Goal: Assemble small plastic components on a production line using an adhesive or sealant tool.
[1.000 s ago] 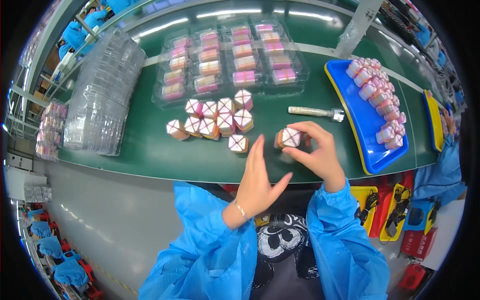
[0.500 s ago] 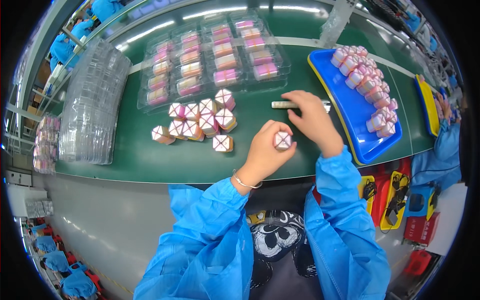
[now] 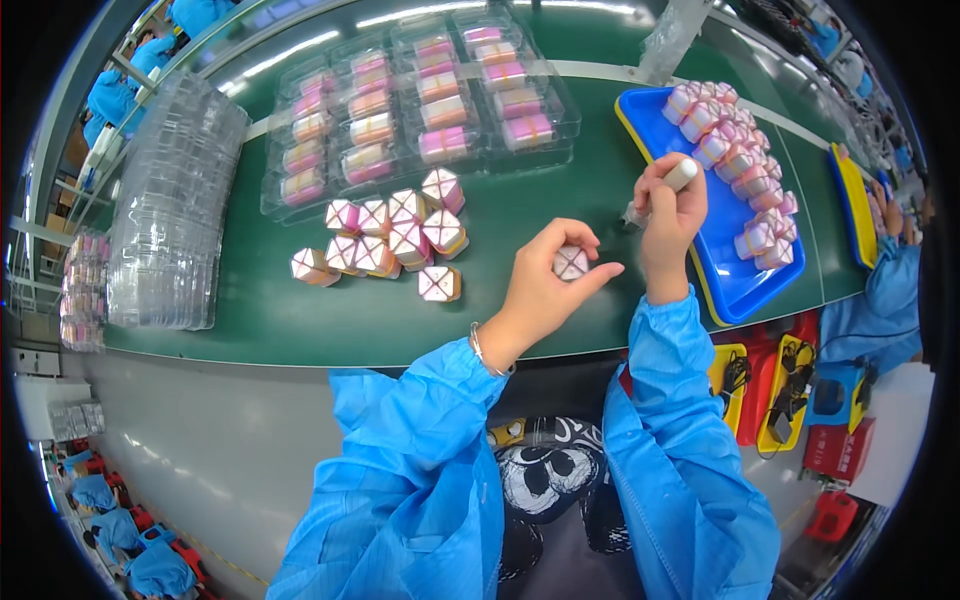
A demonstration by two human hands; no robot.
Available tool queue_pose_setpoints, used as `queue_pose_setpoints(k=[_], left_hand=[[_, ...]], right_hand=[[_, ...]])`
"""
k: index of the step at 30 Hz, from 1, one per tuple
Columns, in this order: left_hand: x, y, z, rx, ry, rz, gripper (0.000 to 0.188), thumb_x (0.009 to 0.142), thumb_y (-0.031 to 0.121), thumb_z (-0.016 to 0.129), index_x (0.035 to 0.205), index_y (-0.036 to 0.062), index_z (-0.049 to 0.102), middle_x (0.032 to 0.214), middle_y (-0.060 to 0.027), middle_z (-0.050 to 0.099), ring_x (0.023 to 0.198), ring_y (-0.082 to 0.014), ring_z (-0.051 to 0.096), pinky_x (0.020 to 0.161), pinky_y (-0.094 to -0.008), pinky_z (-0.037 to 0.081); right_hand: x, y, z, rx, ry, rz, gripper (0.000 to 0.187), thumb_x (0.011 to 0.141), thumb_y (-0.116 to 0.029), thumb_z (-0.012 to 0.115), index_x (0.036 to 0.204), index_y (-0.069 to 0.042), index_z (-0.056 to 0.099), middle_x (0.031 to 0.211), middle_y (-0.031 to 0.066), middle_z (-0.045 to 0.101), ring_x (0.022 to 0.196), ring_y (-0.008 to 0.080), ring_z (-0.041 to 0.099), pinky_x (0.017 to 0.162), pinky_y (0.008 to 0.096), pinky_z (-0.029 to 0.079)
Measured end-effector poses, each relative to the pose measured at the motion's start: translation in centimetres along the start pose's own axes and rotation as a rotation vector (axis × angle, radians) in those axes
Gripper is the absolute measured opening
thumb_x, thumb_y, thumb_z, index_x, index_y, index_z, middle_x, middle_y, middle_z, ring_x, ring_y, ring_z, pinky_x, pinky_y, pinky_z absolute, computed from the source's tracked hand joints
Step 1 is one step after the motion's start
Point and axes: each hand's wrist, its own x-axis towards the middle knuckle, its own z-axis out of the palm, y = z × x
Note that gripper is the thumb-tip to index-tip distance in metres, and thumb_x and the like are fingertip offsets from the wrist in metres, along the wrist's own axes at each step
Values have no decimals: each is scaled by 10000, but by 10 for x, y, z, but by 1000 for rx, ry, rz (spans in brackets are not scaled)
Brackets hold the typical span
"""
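Observation:
My left hand curls round a small block-shaped bundle standing on the green table, its pale end marked with crossing dark lines. The thumb stretches out to the right of it. Raised beside the blue tray, my right hand is closed on a white rod-shaped tool. Its white end points up and its silvery end slants down to the left; its exact kind is unclear. Several similar bundles in pink, white and tan stand grouped to the left.
At the right, a blue tray holds more bundles, with a yellow tray edge beneath it. Clear plastic trays with banded bundles lie at the back. A tall stack of clear trays stands left. A co-worker's blue sleeve is at far right.
My right hand has picked the rod-shaped tool up off the table and moved up and right with it. My left thumb has straightened away from the bundle, which has shifted slightly up.

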Motion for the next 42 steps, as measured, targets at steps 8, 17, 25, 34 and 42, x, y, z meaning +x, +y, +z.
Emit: queue_pose_setpoints(k=[8, 17, 25, 34, 42], left_hand=[[4, 12, 5, 264, -167, -144, 470, 753, 154, 820, 1115, 65, 534, 846, -48, 679, 720, -122, 636, 645, -265, 503], [21, -1, 7, 274, -162, 76, 312, 750, 281, 813, 902, 105, 606, 903, -30, 716, 918, -223, 689, 1050, -463, 386], [13, -3, 4, 527, -175, -8, 353, 766, 370, 789, 921, 110, 608, 1055, 6, 719, 1238, -251, 554, 1139, -516, 246], [16, 13, 7, 104, -66, -34, 405, 713, 254, 854, 990, 61, 631, 934, -24, 690, 1066, -163, 620, 1003, -379, 427], [23, -4, 9, 102, -244, -51, 200, 771, 93, 797, 870, 46, 630, 814, -25, 659, 728, -92, 622, 673, -251, 506]], right_hand=[[2, 0, -5, 188, 70, 24, 94, 883, -23, 481, 966, -37, 523, 704, 43, 505, 552, 102, 467, 485, 229, 353], [-1, 0, -7, 136, 98, 46, 68, 888, -23, 493, 949, -35, 521, 692, 33, 500, 553, 100, 468, 481, 230, 349], [-3, 1, -10, 125, 79, 59, 70, 887, -17, 487, 948, -31, 517, 693, 36, 497, 561, 99, 465, 487, 230, 353], [-3, -9, -7, 204, 27, 68, 81, 885, -11, 491, 956, -32, 523, 695, 39, 503, 557, 95, 465, 484, 227, 354], [-4, -6, -8, 113, 23, 90, 69, 884, -4, 487, 933, -29, 528, 686, 21, 502, 557, 82, 461, 485, 221, 356]])
